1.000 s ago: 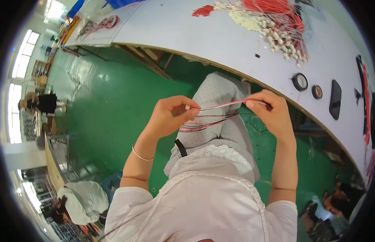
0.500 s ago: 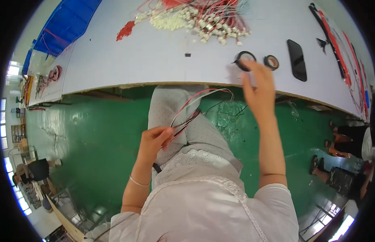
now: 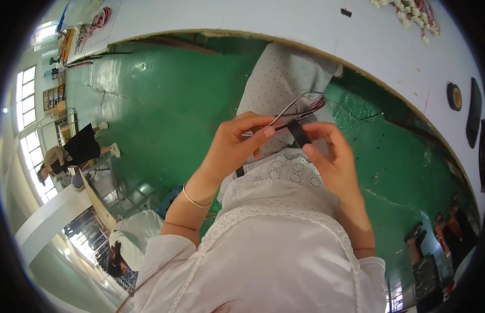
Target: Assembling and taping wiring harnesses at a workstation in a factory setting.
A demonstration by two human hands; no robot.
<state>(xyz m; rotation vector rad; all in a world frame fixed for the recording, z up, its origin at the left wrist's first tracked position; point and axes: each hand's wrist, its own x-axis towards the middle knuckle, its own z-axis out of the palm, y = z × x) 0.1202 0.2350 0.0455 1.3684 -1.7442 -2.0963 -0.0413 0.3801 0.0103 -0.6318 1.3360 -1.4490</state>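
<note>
Above my lap, my left hand (image 3: 241, 136) pinches a bundle of thin wires (image 3: 313, 106), black, white and reddish, with the looped end pointing to the right. Close beside it, my right hand (image 3: 332, 156) grips black tape (image 3: 299, 133) between thumb and fingers. The tape shows as a short dark band lying across the wires; whether it touches them I cannot tell. Part of the bundle is hidden behind the fingers.
The white table (image 3: 284, 20) curves in front of me, its edge beyond my knees. On its right lie a tape roll (image 3: 454, 96) with a brown core and a black phone (image 3: 474, 112). White connectors with wires (image 3: 409, 13) lie farther back. A person (image 3: 75, 151) is at the left.
My right hand has come back from the table to the wires, with black tape now in it. One of two tape rolls no longer shows on the table. The view has turned.
</note>
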